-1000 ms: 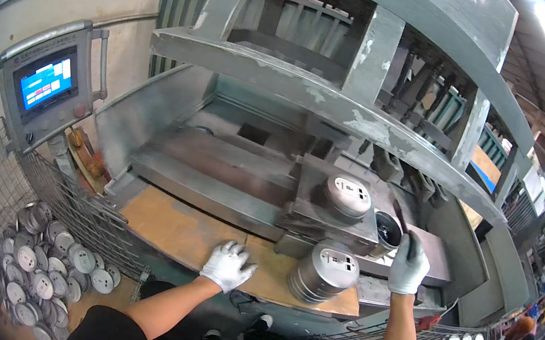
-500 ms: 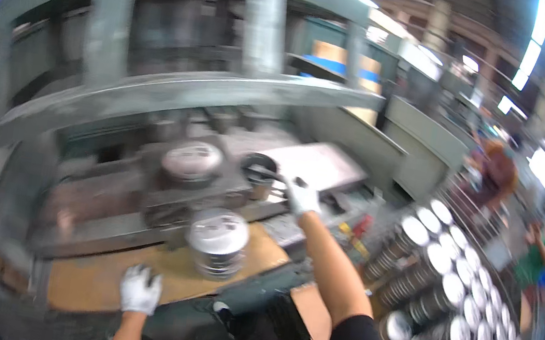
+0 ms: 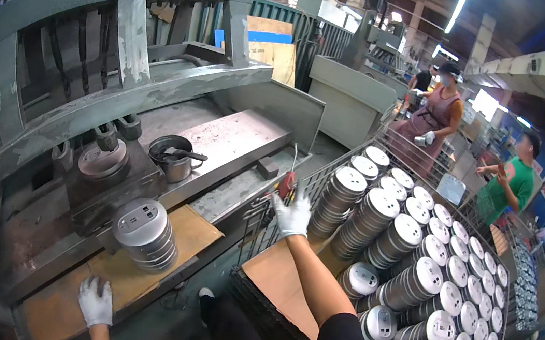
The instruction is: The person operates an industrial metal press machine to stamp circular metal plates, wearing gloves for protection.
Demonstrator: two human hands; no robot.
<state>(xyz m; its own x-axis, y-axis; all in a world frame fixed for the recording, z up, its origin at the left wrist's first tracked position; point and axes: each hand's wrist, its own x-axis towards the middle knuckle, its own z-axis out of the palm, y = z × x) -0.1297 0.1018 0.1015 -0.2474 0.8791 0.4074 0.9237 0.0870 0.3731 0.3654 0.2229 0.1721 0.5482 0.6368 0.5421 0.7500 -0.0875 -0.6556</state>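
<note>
My left hand [image 3: 95, 301], in a white glove, rests with fingers spread on the wooden board [image 3: 192, 234] along the machine's front. My right hand [image 3: 292, 212], also gloved, is raised with fingers apart, holding nothing visible, close to a red-handled tool [image 3: 286, 184] at the bench end. On the board stands a stack of round metal covers with cutouts [image 3: 141, 223]. Behind it, a similar round piece [image 3: 103, 160] sits on the machine's die block [image 3: 119, 191]. A dark pot [image 3: 178, 170] beside it holds a brush-like tool [image 3: 185, 154] with its handle over the rim.
Right of me, a wire cage [image 3: 350, 154] holds many tall stacks of metal covers [image 3: 409, 233] over a cardboard sheet [image 3: 281, 288]. The press frame [image 3: 159, 90] crosses above the bench. Beyond the cage stand a person in an apron [image 3: 434, 119] and one in green [image 3: 510, 181].
My right hand has left the pot's handle and moved toward the red-handled tool and cage. The view has swung right. My left hand stays on the board.
</note>
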